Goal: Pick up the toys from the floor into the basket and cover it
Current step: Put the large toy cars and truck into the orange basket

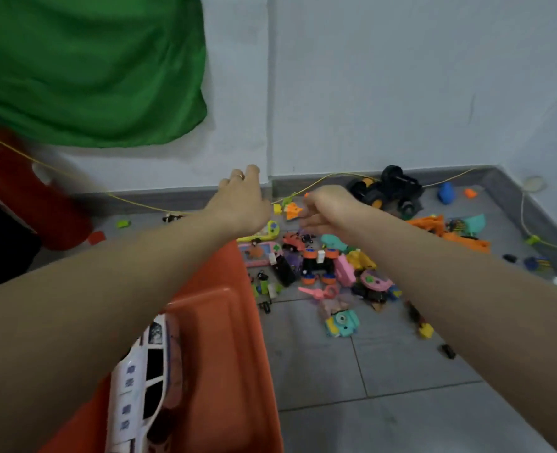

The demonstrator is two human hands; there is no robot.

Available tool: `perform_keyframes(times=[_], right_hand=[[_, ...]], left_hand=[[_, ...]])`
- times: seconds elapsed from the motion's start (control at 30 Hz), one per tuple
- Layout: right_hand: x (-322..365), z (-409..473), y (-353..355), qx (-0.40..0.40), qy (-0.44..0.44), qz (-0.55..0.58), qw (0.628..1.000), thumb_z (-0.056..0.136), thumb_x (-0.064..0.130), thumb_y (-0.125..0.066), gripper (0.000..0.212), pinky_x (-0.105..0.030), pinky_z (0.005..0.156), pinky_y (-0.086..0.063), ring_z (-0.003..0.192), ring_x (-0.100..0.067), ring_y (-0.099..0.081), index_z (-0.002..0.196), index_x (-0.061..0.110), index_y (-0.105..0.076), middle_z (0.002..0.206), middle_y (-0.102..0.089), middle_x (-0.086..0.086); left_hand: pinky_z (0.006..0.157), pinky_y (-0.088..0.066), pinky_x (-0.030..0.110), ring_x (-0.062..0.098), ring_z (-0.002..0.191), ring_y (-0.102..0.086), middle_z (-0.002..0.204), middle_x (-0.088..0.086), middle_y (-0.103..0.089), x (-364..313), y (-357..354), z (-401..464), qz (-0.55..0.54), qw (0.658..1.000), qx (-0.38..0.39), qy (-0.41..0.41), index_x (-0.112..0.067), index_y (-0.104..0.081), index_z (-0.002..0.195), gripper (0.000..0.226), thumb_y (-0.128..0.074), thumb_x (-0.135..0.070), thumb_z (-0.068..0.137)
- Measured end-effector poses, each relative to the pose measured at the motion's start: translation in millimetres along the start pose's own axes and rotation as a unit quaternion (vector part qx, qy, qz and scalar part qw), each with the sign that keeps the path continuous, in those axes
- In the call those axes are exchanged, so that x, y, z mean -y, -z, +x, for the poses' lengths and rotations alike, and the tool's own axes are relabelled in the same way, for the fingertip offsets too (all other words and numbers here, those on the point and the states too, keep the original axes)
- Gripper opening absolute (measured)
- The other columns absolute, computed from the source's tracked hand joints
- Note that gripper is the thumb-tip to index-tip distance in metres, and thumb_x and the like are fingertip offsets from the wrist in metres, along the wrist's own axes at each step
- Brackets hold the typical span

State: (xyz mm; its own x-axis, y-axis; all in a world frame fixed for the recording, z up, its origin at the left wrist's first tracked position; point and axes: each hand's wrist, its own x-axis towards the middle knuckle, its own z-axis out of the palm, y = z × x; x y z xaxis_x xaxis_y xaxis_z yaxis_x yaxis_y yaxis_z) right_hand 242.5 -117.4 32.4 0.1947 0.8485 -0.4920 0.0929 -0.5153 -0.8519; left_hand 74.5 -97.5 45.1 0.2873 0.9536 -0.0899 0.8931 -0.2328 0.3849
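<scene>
A thin yellow string with small toys clipped to it stretches across the room above the floor. My left hand is closed around it, fingers curled upward. My right hand is closed beside it, pinching the string next to an orange star piece and a green clip. The orange basket stands at the lower left under my left arm, with a white toy bus inside. A pile of colourful toys lies on the grey tile floor below my hands.
A black and orange toy truck sits by the back wall. Orange toy parts, a teal camera toy and small pieces are scattered to the right. A red object and green cloth are at the left.
</scene>
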Motion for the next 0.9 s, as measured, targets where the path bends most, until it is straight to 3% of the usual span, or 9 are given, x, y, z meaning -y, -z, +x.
perform_keyframes(times=[0.1, 0.17, 0.4, 0.53, 0.63, 0.7, 0.77, 0.83, 0.9], right_hand=[[-37, 36, 55, -0.143, 0.014, -0.092, 0.985, 0.088, 0.009, -0.047, 0.010, -0.044, 0.076, -0.058, 0.082, -0.031, -0.061, 0.089, 0.015, -0.055, 0.099, -0.061, -0.017], [-60, 48, 81, -0.207, 0.031, -0.145, 0.967, 0.082, 0.014, -0.045, 0.024, -0.046, 0.084, -0.056, 0.096, -0.034, -0.063, 0.100, 0.018, -0.060, 0.107, -0.064, -0.014], [-101, 106, 125, -0.252, 0.117, -0.185, 0.943, 0.096, 0.028, -0.044, 0.042, -0.031, 0.058, -0.045, 0.081, -0.026, -0.060, 0.138, 0.034, -0.044, 0.124, -0.053, -0.014], [-96, 143, 141, -0.217, 0.067, -0.203, 0.952, 0.097, 0.050, -0.039, 0.049, -0.045, 0.100, -0.044, 0.125, -0.038, -0.045, 0.145, 0.044, -0.033, 0.147, -0.036, -0.016], [-89, 163, 144, -0.162, 0.025, -0.207, 0.965, 0.095, 0.063, -0.031, 0.056, -0.052, 0.112, -0.031, 0.140, -0.038, -0.032, 0.149, 0.047, -0.025, 0.156, -0.033, -0.009], [-85, 172, 143, -0.137, 0.015, -0.190, 0.972, 0.095, 0.065, -0.030, 0.056, -0.050, 0.108, -0.035, 0.136, -0.037, -0.038, 0.148, 0.044, -0.027, 0.151, -0.040, -0.007], [-84, 176, 140, -0.134, 0.027, -0.184, 0.973, 0.098, 0.062, -0.031, 0.048, -0.043, 0.086, -0.043, 0.109, -0.033, -0.054, 0.135, 0.033, -0.040, 0.126, -0.055, -0.011], [-85, 176, 137, -0.169, 0.044, -0.182, 0.968, 0.099, 0.058, -0.032, 0.039, -0.040, 0.069, -0.038, 0.088, -0.030, -0.054, 0.113, 0.024, -0.046, 0.099, -0.056, -0.010], [-87, 173, 135, -0.224, 0.053, -0.154, 0.961, 0.099, 0.057, -0.031, 0.038, -0.039, 0.063, -0.035, 0.083, -0.030, -0.052, 0.097, 0.021, -0.044, 0.089, -0.052, -0.007]], left_hand=[[0.090, -0.044, 0.039, 0.040, 0.119, -0.050, 0.139, 0.023, -0.045, -24, -36, 27, -0.052, 0.996, 0.077, 0.010, -0.013, -0.027, 0.148, 0.060, -0.047, -0.021, 0.092], [0.075, -0.040, 0.032, 0.037, 0.108, -0.057, 0.135, 0.022, -0.049, -41, -59, 40, -0.068, 0.991, 0.119, 0.005, -0.015, -0.023, 0.151, 0.063, -0.047, -0.019, 0.093], [0.053, -0.038, 0.031, 0.017, 0.057, -0.047, 0.095, 0.014, -0.057, -80, -130, 78, -0.120, 0.968, 0.222, 0.007, -0.022, -0.009, 0.155, 0.069, -0.047, -0.020, 0.098], [0.044, -0.033, 0.026, 0.017, 0.053, -0.046, 0.082, 0.009, -0.056, -91, -153, 100, -0.133, 0.961, 0.243, 0.015, -0.029, -0.003, 0.155, 0.073, -0.048, -0.022, 0.099], [0.045, -0.035, 0.028, 0.018, 0.051, -0.045, 0.085, 0.010, -0.055, -91, -161, 114, -0.139, 0.959, 0.249, 0.010, -0.031, -0.001, 0.156, 0.075, -0.049, -0.022, 0.099], [0.048, -0.035, 0.031, 0.019, 0.051, -0.043, 0.078, 0.012, -0.055, -88, -164, 121, -0.136, 0.958, 0.254, 0.008, -0.031, 0.000, 0.156, 0.076, -0.049, -0.021, 0.098], [0.049, -0.036, 0.032, 0.020, 0.051, -0.043, 0.085, 0.016, -0.060, -83, -163, 124, -0.143, 0.957, 0.253, 0.017, -0.031, 0.000, 0.155, 0.077, -0.050, -0.020, 0.098], [0.049, -0.038, 0.031, 0.019, 0.052, -0.046, 0.105, 0.017, -0.061, -78, -160, 124, -0.149, 0.957, 0.249, 0.026, -0.031, -0.001, 0.155, 0.077, -0.052, -0.020, 0.097], [0.048, -0.039, 0.029, 0.017, 0.052, -0.048, 0.098, 0.012, -0.061, -73, -156, 124, -0.150, 0.959, 0.239, 0.032, -0.031, 0.001, 0.155, 0.082, -0.055, -0.022, 0.096]])
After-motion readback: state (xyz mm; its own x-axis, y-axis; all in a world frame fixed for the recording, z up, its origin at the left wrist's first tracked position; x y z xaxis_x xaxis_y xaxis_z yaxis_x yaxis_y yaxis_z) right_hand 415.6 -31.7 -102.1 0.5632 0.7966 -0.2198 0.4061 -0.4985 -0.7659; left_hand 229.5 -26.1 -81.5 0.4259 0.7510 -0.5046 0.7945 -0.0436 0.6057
